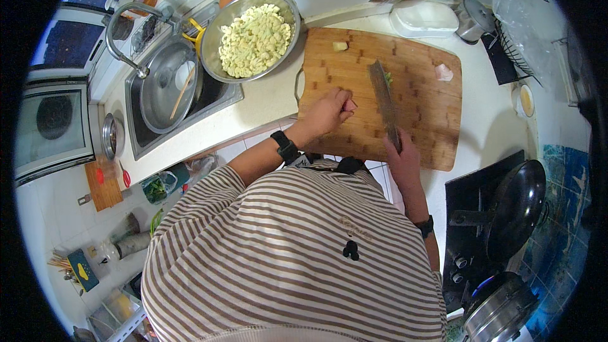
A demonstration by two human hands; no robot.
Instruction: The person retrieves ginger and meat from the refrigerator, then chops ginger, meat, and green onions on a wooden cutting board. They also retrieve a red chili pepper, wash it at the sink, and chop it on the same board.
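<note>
A wooden cutting board [424, 123] lies on the counter in front of me. My right hand [404, 152] grips the handle of a broad-bladed kitchen knife [382, 95], its blade pointing away from me over the board. Small green bits [388, 78] show beside the blade near its tip. Over the board's left part, my left hand [330, 111] is closed with its fingers curled in; a pinkish patch at the fingertips could be skin or food, I cannot tell which. A pale yellow chunk [340, 45] sits at the far edge, and a pale pink piece [444, 73] at the right.
Left of the board stands a steel bowl [296, 22] of pale yellow-green pieces. Beyond it, the sink [228, 96] holds a metal basin [152, 98] with chopsticks [182, 93]. On the right-hand stove are a black pan [520, 209] and a steel pot [500, 310] above a blue flame.
</note>
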